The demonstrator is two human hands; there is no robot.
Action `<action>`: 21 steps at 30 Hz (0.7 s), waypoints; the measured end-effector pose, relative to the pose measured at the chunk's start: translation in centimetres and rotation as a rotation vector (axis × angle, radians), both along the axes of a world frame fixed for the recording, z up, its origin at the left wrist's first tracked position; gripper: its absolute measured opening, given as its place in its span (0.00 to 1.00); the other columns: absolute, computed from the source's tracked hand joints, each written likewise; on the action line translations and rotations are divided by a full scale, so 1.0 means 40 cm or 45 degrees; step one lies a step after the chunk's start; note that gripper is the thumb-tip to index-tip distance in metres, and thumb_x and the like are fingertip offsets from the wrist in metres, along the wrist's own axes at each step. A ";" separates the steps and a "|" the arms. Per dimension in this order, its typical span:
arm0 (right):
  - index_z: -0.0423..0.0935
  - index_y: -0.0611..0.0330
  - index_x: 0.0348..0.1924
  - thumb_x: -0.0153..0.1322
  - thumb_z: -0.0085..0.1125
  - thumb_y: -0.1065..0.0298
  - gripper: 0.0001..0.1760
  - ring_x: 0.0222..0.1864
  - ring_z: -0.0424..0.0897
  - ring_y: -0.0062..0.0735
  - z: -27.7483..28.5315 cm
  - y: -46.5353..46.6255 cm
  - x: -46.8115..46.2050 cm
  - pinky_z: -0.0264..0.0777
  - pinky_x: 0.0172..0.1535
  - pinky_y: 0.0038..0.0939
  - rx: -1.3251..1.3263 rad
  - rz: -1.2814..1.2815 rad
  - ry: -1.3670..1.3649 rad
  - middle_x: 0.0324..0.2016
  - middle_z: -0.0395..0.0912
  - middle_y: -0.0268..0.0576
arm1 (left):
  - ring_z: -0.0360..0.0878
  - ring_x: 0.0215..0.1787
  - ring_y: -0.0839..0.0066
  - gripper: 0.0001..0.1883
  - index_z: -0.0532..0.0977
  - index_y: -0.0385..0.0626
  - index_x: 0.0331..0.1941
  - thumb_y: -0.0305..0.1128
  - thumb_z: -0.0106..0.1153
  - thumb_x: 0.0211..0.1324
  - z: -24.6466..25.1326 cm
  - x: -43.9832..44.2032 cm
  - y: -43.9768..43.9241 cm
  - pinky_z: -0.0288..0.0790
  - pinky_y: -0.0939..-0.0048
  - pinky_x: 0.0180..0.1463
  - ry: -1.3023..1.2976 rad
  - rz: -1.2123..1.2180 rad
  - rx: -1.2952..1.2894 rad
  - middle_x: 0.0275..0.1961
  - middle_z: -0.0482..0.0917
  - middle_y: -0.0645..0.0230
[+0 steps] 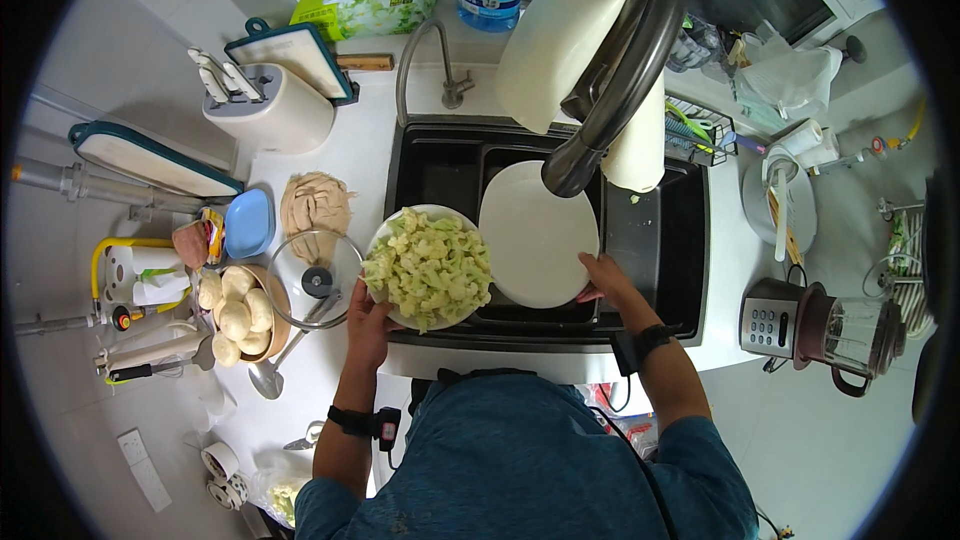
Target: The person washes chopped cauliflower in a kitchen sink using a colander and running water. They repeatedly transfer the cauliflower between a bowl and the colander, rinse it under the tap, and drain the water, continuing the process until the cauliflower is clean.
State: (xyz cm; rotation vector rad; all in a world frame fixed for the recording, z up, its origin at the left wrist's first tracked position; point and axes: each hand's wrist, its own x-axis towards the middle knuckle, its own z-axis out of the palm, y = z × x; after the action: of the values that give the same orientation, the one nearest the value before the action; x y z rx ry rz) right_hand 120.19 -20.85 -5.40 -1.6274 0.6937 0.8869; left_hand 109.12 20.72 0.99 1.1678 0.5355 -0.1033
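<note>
My left hand [369, 322] grips the near left rim of a white dish [437, 327] piled with cauliflower florets [431, 266]. The dish is over the left edge of the black double sink [442, 157]. In my right hand [600, 277] is the near right edge of a smooth white oval board or plate [536, 240], which lies over the middle of the sink. Nothing rests on that white piece. A dark curved faucet [600, 127] hangs above its far right part. Left of the cauliflower dish, a glass lid [300, 311] with a black knob is close to my left hand.
Left are a bowl of mushroom-like white buns [236, 315], a tan cloth [315, 210], a metal spoon [266, 381] and a knife block [281, 109]. A slim tap [453, 90] stands behind the sink. A blender [817, 337] occupies the right side.
</note>
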 end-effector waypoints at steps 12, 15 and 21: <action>0.79 0.67 0.39 0.74 0.59 0.52 0.22 0.36 0.83 0.60 0.045 -0.154 0.054 0.78 0.42 0.48 -0.298 0.079 -0.510 0.33 0.83 0.58 | 0.83 0.55 0.63 0.39 0.49 0.49 0.76 0.19 0.45 0.60 -0.014 0.005 -0.022 0.86 0.64 0.45 0.048 -0.039 0.022 0.63 0.74 0.56; 0.78 0.64 0.46 0.70 0.65 0.60 0.18 0.38 0.83 0.64 0.026 -0.231 0.042 0.78 0.44 0.51 -0.662 -0.086 -0.598 0.39 0.84 0.60 | 0.83 0.55 0.64 0.39 0.49 0.48 0.76 0.18 0.45 0.60 -0.012 0.008 -0.028 0.86 0.65 0.45 0.011 -0.044 0.011 0.63 0.74 0.56; 0.74 0.59 0.59 0.69 0.65 0.60 0.27 0.44 0.84 0.59 0.008 -0.283 -0.032 0.79 0.47 0.46 -1.416 0.704 -1.027 0.48 0.82 0.62 | 0.82 0.56 0.64 0.38 0.51 0.47 0.75 0.18 0.45 0.60 -0.005 0.011 -0.039 0.86 0.65 0.45 0.028 -0.045 -0.016 0.63 0.74 0.55</action>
State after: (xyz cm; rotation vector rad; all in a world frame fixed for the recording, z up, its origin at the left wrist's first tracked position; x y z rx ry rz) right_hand 118.90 -32.19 -5.07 -2.9986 0.0935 0.0421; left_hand 109.55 19.16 0.78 1.1648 0.5332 -0.1496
